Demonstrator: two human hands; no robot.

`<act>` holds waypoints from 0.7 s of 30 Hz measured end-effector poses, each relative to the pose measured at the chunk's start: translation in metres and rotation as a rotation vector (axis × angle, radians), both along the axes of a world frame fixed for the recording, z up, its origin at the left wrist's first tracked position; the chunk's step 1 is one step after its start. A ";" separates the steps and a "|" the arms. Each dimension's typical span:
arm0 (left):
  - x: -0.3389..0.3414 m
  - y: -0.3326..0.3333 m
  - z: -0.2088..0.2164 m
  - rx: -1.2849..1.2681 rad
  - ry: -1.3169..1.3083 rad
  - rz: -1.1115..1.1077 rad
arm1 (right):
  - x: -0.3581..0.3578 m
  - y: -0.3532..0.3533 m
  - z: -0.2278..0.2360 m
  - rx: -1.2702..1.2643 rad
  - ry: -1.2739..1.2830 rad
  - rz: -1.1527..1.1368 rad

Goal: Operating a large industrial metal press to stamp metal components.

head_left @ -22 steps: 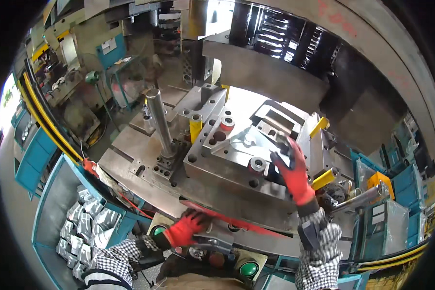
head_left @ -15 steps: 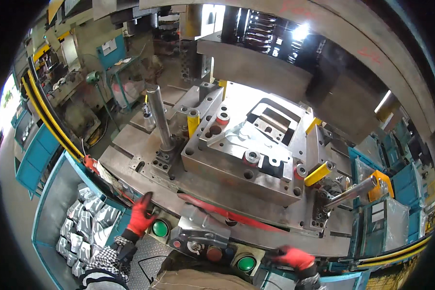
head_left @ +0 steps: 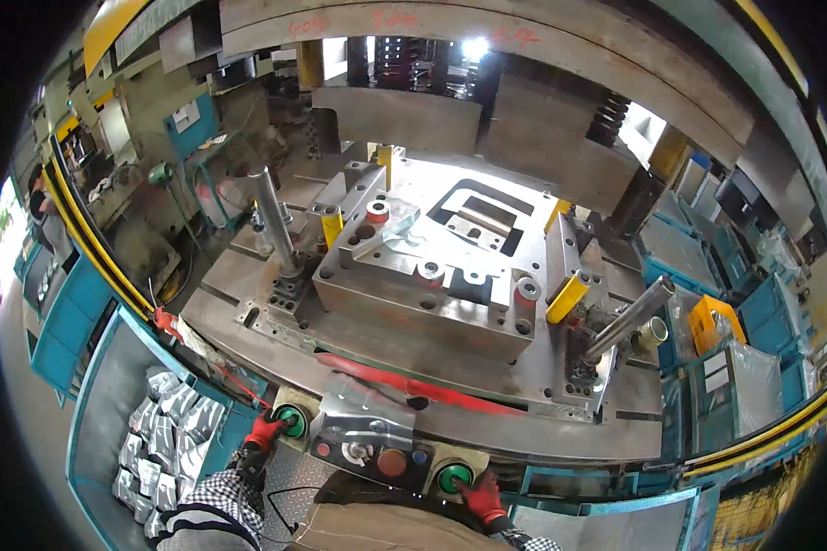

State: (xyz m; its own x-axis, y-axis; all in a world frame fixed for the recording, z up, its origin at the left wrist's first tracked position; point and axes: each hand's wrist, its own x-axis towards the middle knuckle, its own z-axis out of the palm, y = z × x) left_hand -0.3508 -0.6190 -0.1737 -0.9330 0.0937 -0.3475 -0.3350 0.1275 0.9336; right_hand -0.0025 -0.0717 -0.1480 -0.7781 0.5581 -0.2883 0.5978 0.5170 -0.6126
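Observation:
My left hand (head_left: 264, 432), in a red glove, reaches onto the left green push button (head_left: 291, 421); its fingers are stretched, holding nothing. On the right green push button (head_left: 453, 477) rest the fingertips of my right hand (head_left: 483, 500), also red-gloved and apart from any held thing. Between the buttons sits a control panel (head_left: 368, 439) with smaller knobs and a clear cover. Beyond it, a steel press die (head_left: 413, 317) stands on the press bed, and a shiny sheet-metal piece (head_left: 412, 237) lies on its top. The upper die block (head_left: 400, 115) hangs above.
A blue bin (head_left: 87, 459) of shiny metal parts stands at my left. Upright guide posts (head_left: 274, 220) and yellow posts (head_left: 568, 297) flank the die. Yellow-edged guards run along both sides. Blue crates and an orange bin (head_left: 715, 321) are at right; a person (head_left: 50, 216) stands far left.
Both hands have moved onto the green buttons, the left downward and the right leftward. My view has shifted, so the press appears further left with more of its upper part showing.

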 end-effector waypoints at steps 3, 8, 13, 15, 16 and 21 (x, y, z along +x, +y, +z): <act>0.009 -0.004 0.001 0.007 0.037 0.046 | -0.002 -0.008 0.007 0.129 -0.052 0.026; 0.010 0.000 0.020 -0.111 -0.105 0.027 | -0.002 -0.006 0.011 0.144 -0.054 0.069; 0.009 0.007 0.031 -0.158 -0.002 0.050 | -0.003 0.001 0.002 -0.009 -0.002 0.044; 0.014 0.008 0.030 -0.182 -0.034 0.059 | -0.005 0.001 0.012 -0.035 -0.019 0.046; 0.013 0.008 0.032 -0.173 -0.060 0.038 | -0.005 0.000 0.014 -0.025 -0.035 0.039; 0.010 0.014 0.038 -0.178 -0.069 0.001 | -0.004 -0.001 0.023 0.026 0.009 0.039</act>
